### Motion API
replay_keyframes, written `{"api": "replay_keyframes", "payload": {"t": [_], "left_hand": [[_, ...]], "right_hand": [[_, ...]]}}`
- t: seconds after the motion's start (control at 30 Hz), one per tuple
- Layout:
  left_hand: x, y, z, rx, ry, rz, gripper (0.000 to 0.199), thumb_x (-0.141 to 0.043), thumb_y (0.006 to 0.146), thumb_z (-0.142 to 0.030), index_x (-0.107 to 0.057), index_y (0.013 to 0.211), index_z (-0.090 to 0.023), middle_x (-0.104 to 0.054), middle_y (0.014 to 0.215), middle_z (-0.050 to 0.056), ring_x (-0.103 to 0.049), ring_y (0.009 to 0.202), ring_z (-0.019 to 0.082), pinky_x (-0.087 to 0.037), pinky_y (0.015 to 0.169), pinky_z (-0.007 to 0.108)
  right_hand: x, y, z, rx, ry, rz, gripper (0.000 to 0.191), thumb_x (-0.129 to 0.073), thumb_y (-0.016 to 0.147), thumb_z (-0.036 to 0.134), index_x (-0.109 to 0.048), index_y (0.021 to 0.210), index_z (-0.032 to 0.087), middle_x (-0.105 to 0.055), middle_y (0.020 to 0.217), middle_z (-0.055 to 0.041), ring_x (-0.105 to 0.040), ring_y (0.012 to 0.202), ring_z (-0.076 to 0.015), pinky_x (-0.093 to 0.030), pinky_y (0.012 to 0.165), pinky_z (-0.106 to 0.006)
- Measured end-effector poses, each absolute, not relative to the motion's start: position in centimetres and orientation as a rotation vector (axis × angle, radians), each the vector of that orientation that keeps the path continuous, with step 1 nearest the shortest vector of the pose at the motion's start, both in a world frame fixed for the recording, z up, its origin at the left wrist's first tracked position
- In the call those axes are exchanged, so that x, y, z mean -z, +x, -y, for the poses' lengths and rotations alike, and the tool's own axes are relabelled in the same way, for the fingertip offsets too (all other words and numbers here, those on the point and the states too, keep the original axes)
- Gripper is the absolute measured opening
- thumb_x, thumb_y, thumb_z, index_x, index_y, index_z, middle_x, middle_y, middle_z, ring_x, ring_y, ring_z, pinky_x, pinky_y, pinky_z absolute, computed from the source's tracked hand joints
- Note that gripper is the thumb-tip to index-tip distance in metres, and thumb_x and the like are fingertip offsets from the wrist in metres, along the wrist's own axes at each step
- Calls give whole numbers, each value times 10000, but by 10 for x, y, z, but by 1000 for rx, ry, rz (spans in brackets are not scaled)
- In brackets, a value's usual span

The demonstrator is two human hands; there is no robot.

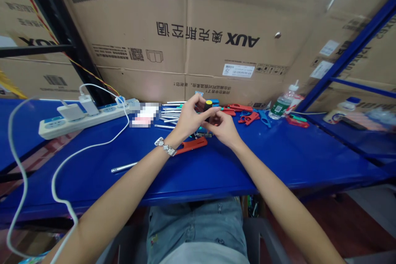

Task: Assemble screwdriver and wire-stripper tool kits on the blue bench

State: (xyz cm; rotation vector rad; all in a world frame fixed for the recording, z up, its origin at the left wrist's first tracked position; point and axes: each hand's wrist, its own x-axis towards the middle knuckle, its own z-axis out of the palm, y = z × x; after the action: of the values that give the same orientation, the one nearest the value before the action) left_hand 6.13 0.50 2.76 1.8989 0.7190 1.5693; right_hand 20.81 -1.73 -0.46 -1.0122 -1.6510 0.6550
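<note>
Handle [208,104], blk w/ ylw end, in L hand [192,116]; R hand [225,128] curled, hold unclear.

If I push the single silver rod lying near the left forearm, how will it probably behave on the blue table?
The visible part of the silver rod looks straight and metallic, so it is probably stiff. Its slim, seemingly round shape suggests it may roll, and the smooth-looking blue table might let it slide easily.
</note>
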Motion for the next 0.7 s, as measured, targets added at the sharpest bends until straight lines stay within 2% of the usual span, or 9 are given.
{"api": "replay_keyframes", "payload": {"t": [0.07, 0.1, 0.17, 0.23, 0.33, 0.43, 0.5, 0.6, 0.7], "left_hand": [[-27, 62, -6, -1579, 1886, -744, 367, -833, 751, -436, -543, 763, -210, -609, 743, -6, -560, 699, 134, -467, 644, 288], [-28, 60, -6, -1547, 1907, -729, 321, -802, 783, -437, -580, 821, -209, -640, 807, 14, -585, 751, 144, -477, 666, 291], [-30, 55, -5, -1429, 1973, -654, 239, -682, 887, -433, -639, 974, -214, -689, 970, 61, -628, 870, 170, -502, 714, 304], [-32, 50, -4, -1325, 2022, -585, 213, -587, 950, -403, -662, 1040, -225, -705, 1049, 81, -650, 928, 187, -519, 733, 316], [-32, 50, -5, -1399, 2010, -613, 149, -671, 899, -366, -659, 953, -228, -706, 952, 59, -659, 878, 182, -527, 738, 323], [-30, 55, -6, -1553, 1960, -703, 275, -806, 787, -377, -600, 879, -218, -666, 860, 27, -633, 810, 161, -519, 739, 317], [-28, 56, -7, -1573, 1967, -743, 336, -829, 761, -390, -596, 929, -216, -670, 919, 37, -630, 851, 165, -515, 758, 314], [-28, 52, -7, -1462, 2029, -703, 274, -697, 887, -404, -627, 1079, -222, -692, 1087, 83, -641, 987, 196, -519, 794, 325], [-29, 48, -7, -1314, 2099, -632, 210, -560, 973, -392, -667, 1042, -224, -715, 998, 75, -655, 918, 193, -518, 746, 325]], "right_hand": [[6, 209, 16, -693, -999, 1648, 415, -779, 750, 565, -554, 712, 218, -587, 640, 0, -545, 584, -158, -452, 564, -307], [4, 210, 17, -726, -977, 1677, 405, -752, 777, 574, -569, 723, 217, -610, 661, -12, -567, 597, -166, -466, 581, -316], [0, 213, 19, -784, -925, 1753, 372, -694, 833, 574, -633, 818, 207, -678, 756, -41, -609, 641, -181, -492, 621, -334], [-3, 214, 21, -799, -903, 1805, 359, -659, 869, 556, -671, 892, 197, -715, 836, -61, -622, 672, -186, -498, 641, -341], [-2, 212, 20, -709, -937, 1763, 342, -722, 828, 531, -664, 872, 197, -695, 804, -43, -598, 670, -177, -481, 629, -323], [3, 208, 17, -646, -983, 1632, 411, -814, 723, 549, -583, 755, 210, -615, 680, -2, -551, 607, -159, -454, 582, -306], [5, 208, 16, -692, -962, 1610, 439, -801, 726, 577, -551, 719, 216, -604, 655, -2, -558, 583, -163, -457, 571, -315], [1, 211, 18, -792, -907, 1689, 393, -736, 796, 585, -610, 797, 213, -679, 755, -41, -608, 614, -185, -491, 604, -341], [-4, 213, 20, -812, -900, 1774, 374, -683, 844, 580, -660, 881, 208, -700, 807, -56, -621, 656, -193, -506, 635, -346]]}}
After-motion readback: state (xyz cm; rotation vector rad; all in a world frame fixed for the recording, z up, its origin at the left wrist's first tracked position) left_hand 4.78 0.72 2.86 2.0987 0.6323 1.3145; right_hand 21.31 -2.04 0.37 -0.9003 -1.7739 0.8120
